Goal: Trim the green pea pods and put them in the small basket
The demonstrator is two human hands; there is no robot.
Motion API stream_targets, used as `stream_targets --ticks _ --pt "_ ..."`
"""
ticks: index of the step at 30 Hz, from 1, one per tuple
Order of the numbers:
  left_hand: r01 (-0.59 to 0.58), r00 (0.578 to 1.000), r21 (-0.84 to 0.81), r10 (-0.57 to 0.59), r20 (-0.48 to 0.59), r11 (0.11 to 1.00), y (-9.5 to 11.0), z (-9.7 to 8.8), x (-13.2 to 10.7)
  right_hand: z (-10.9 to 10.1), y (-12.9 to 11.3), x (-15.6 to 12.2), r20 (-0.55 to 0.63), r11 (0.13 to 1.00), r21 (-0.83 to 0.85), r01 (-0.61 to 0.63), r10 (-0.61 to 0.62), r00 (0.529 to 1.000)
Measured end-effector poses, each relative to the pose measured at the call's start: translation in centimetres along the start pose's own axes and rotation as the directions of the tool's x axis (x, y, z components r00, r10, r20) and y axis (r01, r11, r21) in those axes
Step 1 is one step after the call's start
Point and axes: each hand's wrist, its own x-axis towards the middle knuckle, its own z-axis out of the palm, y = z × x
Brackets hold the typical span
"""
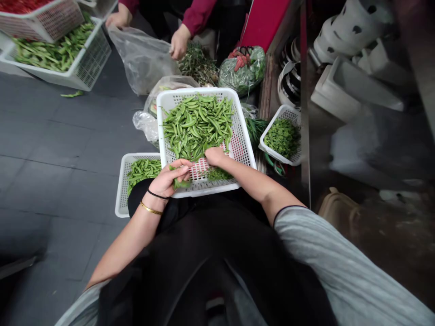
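Observation:
A white plastic basket (pixel 243 131) rests on my lap, with a pile of green pea pods (pixel 195 124) in its far part. My left hand (pixel 171 177), with a black band and a gold bracelet at the wrist, is closed around a few pea pods at the basket's near left corner. Its fingers partly cover them, and the lower ones are blurred. My right hand (pixel 215 156) is curled at the near edge of the pile; its fingertips are hidden. Small green trimmings (pixel 217 174) lie in the basket's near right part, beneath my right forearm.
On the floor at left stands another basket (pixel 121 185) of pods. Across from me, a person's hands (pixel 179 41) hold a clear plastic bag (pixel 142 56). A basket of leafy greens (pixel 281 138) stands right, beside a metal post (pixel 305 113). Stacked baskets (pixel 90 59) stand far left.

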Motion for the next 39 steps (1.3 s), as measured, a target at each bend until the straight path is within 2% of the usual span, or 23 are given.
stream_targets --ticks 4,6,7,9,11,14,16,21,24,26,28,30,32,33,35,37,39 --pt "0.016 1.000 -0.042 -0.016 -0.014 0.999 -0.5 -0.4 0.0 -1.1 2.0 -2.2 -0.001 0.994 0.111 -0.008 0.009 1.000" --pt "-0.004 0.994 0.052 0.010 -0.108 0.999 -1.0 0.0 0.5 -1.8 2.8 -4.3 -0.007 0.947 0.322 0.014 -0.012 1.000" --pt "-0.024 0.986 0.139 0.046 -0.160 0.990 -1.2 0.3 0.7 -2.1 3.0 -5.3 -0.009 0.880 0.475 0.023 -0.021 1.000" --pt "-0.069 0.963 0.355 0.155 -0.221 0.932 -1.7 1.3 1.3 -2.5 2.9 -7.2 -0.011 0.653 0.757 0.041 -0.049 0.999" --pt "-0.132 0.942 0.547 0.277 -0.192 0.826 -2.0 2.3 1.8 -2.4 2.3 -8.5 -0.024 0.452 0.890 0.067 -0.100 0.995" --pt "-0.200 0.924 0.677 0.367 -0.111 0.708 -2.3 3.7 2.3 -1.9 1.2 -9.5 -0.089 0.304 0.944 0.129 -0.144 0.986" --pt "-0.188 0.934 0.675 0.342 -0.102 0.714 -2.2 4.3 2.2 -1.6 0.8 -9.7 -0.131 0.256 0.954 0.158 -0.120 0.984" --pt "-0.124 0.965 0.609 0.239 -0.111 0.783 -1.7 4.7 1.4 -1.2 1.1 -9.9 -0.230 0.245 0.946 0.212 0.051 0.972" --pt "-0.123 0.966 0.632 0.239 -0.102 0.765 -1.9 4.7 1.3 -1.4 1.0 -10.0 -0.251 0.273 0.934 0.230 0.044 0.967" --pt "-0.117 0.958 0.637 0.256 -0.131 0.762 -2.2 4.4 1.7 -1.7 1.0 -10.2 -0.269 0.352 0.903 0.245 0.021 0.963" --pt "-0.092 0.947 0.665 0.270 -0.171 0.742 -2.5 3.9 2.3 -2.3 1.3 -10.5 -0.351 0.466 0.838 0.284 0.062 0.934" --pt "-0.086 0.924 0.755 0.335 -0.183 0.650 -2.6 3.3 2.8 -3.2 1.9 -11.0 -0.492 0.621 0.712 0.327 0.109 0.864" --pt "-0.113 0.892 0.855 0.431 -0.137 0.506 -2.4 3.0 2.8 -3.9 2.4 -11.4 -0.607 0.760 0.542 0.360 0.057 0.793" --pt "-0.136 0.877 0.883 0.469 -0.103 0.449 -2.3 3.0 2.6 -4.2 2.5 -11.6 -0.628 0.798 0.470 0.377 0.002 0.778" --pt "-0.181 0.878 0.886 0.476 -0.050 0.428 -1.7 3.5 2.1 -4.3 2.3 -11.8 -0.606 0.808 0.415 0.418 -0.097 0.789" --pt "-0.194 0.922 0.825 0.385 -0.031 0.530 -1.1 4.3 1.5 -4.1 1.4 -11.8 -0.563 0.748 0.488 0.449 -0.123 0.817" --pt "-0.154 0.968 0.718 0.248 -0.026 0.679 -0.5 4.9 1.0 -3.6 0.4 -11.7 -0.522 0.623 0.638 0.453 -0.084 0.849"
